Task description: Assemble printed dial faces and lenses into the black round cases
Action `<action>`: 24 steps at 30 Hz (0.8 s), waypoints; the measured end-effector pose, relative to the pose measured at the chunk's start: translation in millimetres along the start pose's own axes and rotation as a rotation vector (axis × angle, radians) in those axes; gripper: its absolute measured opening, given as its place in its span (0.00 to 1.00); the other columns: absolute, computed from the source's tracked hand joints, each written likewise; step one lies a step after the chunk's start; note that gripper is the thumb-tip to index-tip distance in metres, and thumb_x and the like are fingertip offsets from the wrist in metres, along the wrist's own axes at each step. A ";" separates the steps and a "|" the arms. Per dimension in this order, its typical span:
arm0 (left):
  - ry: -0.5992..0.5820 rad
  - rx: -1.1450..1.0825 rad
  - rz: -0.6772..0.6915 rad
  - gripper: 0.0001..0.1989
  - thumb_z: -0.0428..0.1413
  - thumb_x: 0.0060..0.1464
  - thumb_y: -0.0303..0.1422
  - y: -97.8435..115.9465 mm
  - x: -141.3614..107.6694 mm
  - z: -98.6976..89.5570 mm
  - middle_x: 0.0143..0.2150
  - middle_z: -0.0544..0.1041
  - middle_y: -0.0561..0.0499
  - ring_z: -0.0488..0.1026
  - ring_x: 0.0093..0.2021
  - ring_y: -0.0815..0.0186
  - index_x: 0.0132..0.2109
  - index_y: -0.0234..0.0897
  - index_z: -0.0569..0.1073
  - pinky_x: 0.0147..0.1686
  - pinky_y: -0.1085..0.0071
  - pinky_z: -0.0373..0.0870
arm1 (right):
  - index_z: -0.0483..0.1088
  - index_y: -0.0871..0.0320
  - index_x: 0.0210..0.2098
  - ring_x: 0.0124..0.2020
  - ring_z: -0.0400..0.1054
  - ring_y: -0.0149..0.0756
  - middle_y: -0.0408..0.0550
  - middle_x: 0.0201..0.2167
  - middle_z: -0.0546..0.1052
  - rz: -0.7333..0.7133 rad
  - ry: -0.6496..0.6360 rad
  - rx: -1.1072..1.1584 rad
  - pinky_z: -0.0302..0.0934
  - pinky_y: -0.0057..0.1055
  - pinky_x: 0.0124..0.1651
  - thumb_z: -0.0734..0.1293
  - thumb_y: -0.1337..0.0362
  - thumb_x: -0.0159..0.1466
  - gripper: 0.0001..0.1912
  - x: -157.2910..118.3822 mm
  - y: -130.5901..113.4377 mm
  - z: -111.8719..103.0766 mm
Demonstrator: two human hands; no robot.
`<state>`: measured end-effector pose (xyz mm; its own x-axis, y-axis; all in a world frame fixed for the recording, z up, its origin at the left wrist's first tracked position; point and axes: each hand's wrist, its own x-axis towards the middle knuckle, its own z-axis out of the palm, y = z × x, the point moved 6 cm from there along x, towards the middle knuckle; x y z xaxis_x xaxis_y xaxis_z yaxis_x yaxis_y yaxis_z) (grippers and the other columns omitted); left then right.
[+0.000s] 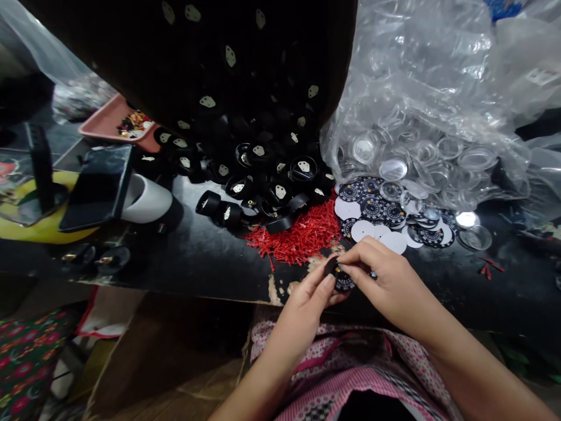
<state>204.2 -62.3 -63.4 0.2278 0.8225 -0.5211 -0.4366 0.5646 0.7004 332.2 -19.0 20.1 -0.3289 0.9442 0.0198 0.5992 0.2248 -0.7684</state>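
Near the table's front edge, my left hand (pixel 312 292) grips a round black case with a black printed dial (pixel 344 279) in it. My right hand (pixel 372 266) is pinched at the dial's upper right; whatever lies between its fingertips is too small to make out. A heap of small red pieces (pixel 302 237) lies just beyond my hands. Behind my right hand are loose dials, some showing black printed faces (pixel 372 207) and some white backs (pixel 392 241). Black round cases (pixel 280 193) are piled behind the red heap.
A large dark container (pixel 263 58) looms over the cases. Clear round covers (pixel 394 168) spill from a plastic bag (pixel 421 70) at the right. Leftward are a phone (pixel 96 187), a white cylinder (pixel 149 202), a pink tray (pixel 109 120) and two black pieces (pixel 113 259).
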 end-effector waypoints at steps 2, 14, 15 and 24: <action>-0.018 0.003 -0.005 0.17 0.61 0.58 0.40 1.8 -0.2 1.2 0.64 0.73 0.46 0.73 0.60 0.50 0.54 0.45 0.79 0.52 0.57 0.76 | 0.71 0.56 0.39 0.37 0.69 0.34 0.45 0.35 0.73 0.047 -0.007 -0.021 0.64 0.31 0.40 0.63 0.70 0.68 0.05 0.3 3.4 -0.3; -0.093 0.333 0.093 0.15 0.59 0.55 0.27 0.9 -15.7 10.1 0.51 0.81 0.48 0.78 0.52 0.58 0.50 0.43 0.79 0.56 0.62 0.71 | 0.69 0.51 0.53 0.47 0.73 0.38 0.48 0.47 0.78 0.128 -0.165 0.086 0.67 0.34 0.49 0.62 0.66 0.69 0.14 -47.5 19.5 4.3; -0.073 0.337 0.085 0.15 0.60 0.55 0.27 0.6 -16.2 6.3 0.51 0.82 0.48 0.77 0.52 0.57 0.49 0.43 0.79 0.56 0.62 0.71 | 0.70 0.51 0.53 0.47 0.73 0.38 0.47 0.47 0.78 0.123 -0.167 0.061 0.66 0.34 0.50 0.62 0.65 0.70 0.14 -47.7 20.8 1.9; 0.162 -0.109 0.021 0.16 0.64 0.53 0.36 -8.8 -11.0 -11.8 0.49 0.81 0.45 0.77 0.53 0.54 0.49 0.40 0.76 0.53 0.57 0.74 | 0.73 0.57 0.33 0.36 0.72 0.49 0.52 0.31 0.77 -0.020 -0.096 -0.668 0.58 0.43 0.39 0.62 0.65 0.66 0.09 -3.2 39.2 9.5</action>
<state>195.3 -77.2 -69.6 0.0782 0.8075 -0.5847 -0.5338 0.5293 0.6595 349.8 -15.5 -16.2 -0.3899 0.9195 -0.0507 0.9046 0.3722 -0.2077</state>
